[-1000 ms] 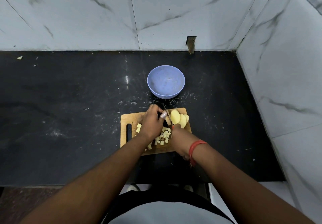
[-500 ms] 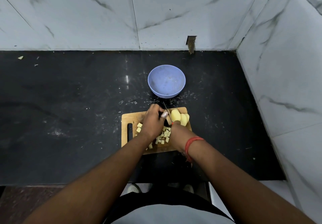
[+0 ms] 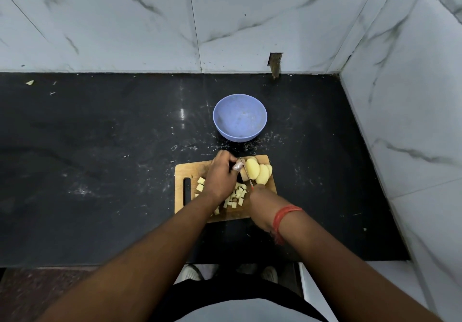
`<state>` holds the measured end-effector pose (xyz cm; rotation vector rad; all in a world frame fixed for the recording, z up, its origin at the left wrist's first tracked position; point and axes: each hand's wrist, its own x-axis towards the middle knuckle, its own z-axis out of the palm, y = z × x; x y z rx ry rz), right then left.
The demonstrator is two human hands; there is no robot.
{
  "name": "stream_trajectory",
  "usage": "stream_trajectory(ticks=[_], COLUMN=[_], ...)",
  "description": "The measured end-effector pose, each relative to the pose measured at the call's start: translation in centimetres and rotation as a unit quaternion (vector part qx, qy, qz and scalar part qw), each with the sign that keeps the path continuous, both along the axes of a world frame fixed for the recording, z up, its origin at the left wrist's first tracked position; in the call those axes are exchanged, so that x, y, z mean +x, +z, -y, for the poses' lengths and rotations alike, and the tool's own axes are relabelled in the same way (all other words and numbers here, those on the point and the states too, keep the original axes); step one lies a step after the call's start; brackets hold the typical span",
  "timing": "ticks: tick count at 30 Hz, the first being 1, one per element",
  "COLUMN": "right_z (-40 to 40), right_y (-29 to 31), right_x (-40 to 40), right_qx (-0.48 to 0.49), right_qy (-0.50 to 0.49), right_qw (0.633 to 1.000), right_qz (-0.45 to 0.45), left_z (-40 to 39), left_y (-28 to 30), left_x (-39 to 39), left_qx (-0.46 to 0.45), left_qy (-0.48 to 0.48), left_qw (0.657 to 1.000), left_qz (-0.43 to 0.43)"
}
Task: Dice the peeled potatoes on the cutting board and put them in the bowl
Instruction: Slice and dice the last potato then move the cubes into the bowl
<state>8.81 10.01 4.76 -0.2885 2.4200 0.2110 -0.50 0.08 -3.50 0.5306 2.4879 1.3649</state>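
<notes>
A wooden cutting board point(image 3: 185, 171) lies on the black counter. On its right part lie peeled potato slices point(image 3: 257, 172), leaning on one another. Small potato cubes point(image 3: 237, 195) are scattered over the board's middle. My left hand point(image 3: 221, 176) curls over the board and holds a potato piece that it mostly hides; one fingertip is wrapped in tape. My right hand point(image 3: 261, 201) grips a knife point(image 3: 245, 171) whose thin blade stands between my left fingers and the slices. A blue bowl point(image 3: 239, 117) stands just behind the board, with nothing in it.
The black counter point(image 3: 100, 159) is dusted with white specks and ends at marble walls behind and on the right point(image 3: 412, 121). A small scrap point(image 3: 30, 82) lies at the far left back. The counter's front edge runs just below the board.
Both hands stay at the board. The knife blade has shifted slightly forward along the potato; the right wrist has drawn a little nearer the board.
</notes>
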Motion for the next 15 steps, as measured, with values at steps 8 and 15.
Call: stream_trajectory(ticks=[8, 15], right_z=[1.2, 0.1], right_y=[3.7, 5.2], right_x=[-3.7, -2.9], right_qx=[0.119, 0.057], right_qy=[0.061, -0.059], right_qw=[0.951, 0.944], right_qz=[0.279, 0.319], left_z=[0.1, 0.0], left_y=[0.0, -0.3], left_x=[0.0, 0.2], left_qx=[0.004, -0.004], left_qy=[0.000, -0.004], left_qw=[1.000, 1.000], left_qz=[-0.010, -0.027])
